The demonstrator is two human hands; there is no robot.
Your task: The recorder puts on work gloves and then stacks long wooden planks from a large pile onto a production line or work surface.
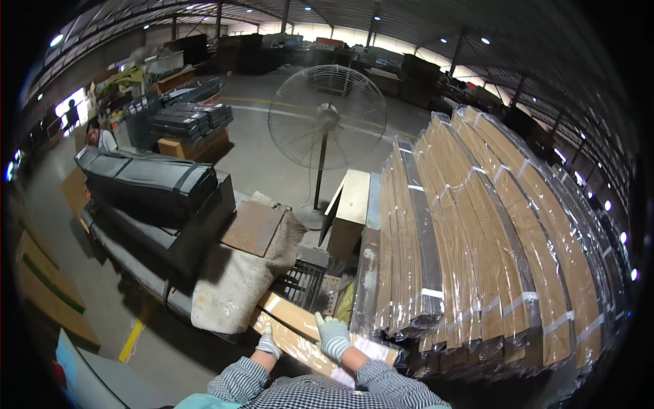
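Observation:
Two long, narrow brown cardboard packages lie side by side in front of me: a far one [294, 315] and a near one [300, 350] with a shiny surface. Pale labels show toward their right ends. My left hand [268, 343], in a whitish glove, grips the near package by its left end. On the right, my right hand [334, 338], in a striped glove, is closed over the far package, its fingers partly hidden. Just beyond the left hand, a beige fabric pad [221, 293] covers a bench corner, with a brown flat plate [252, 228] on it.
Tall plastic-wrapped bundles of brown strips [470, 232] stand close on my right. Dark strapped bundles [146, 177] are stacked at left. A large pedestal fan [327, 117] stands ahead, beyond an upright cream box [354, 196]. A person [102, 138] is at the far left.

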